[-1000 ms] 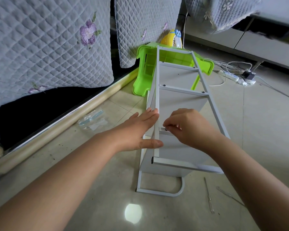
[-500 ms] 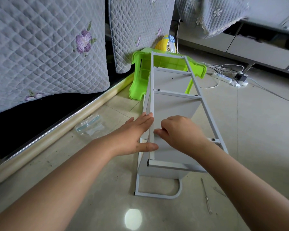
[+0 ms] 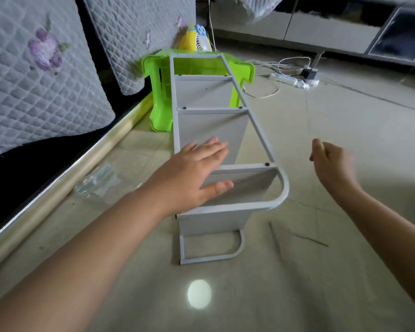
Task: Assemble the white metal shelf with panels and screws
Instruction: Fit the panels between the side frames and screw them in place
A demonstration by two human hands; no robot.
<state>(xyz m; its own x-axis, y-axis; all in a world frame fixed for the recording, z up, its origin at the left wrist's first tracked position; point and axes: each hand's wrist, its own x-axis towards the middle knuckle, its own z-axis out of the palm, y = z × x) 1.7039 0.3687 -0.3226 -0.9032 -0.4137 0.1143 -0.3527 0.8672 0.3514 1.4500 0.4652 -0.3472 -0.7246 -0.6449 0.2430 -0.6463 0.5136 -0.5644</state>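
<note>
left hand [image 3: 192, 173] flat, fingers straight, pressing on white metal shelf frame [image 3: 225, 140], thumb over nearest panel. right hand [image 3: 331, 164] raised beside frame, apart from it, blurred, fingers loosely curled, holding nothing. shelf lies on its side on beige tiled floor [image 3: 345, 130], far end by lime green plastic stool [image 3: 161, 97]. thin metal tool [image 3: 274, 236] on floor near frame's foot. clear plastic bag [image 3: 96, 180] left of frame.

This is a home, a living room by the look of it: quilted flower-stitched covers [image 3: 41, 75] draped over furniture, a pale tiled floor [image 3: 345, 140], a low TV cabinet [image 3: 321, 32] along the far wall, a power strip [image 3: 290, 80] with tangled cords, and a green plastic stool [image 3: 161, 92]
</note>
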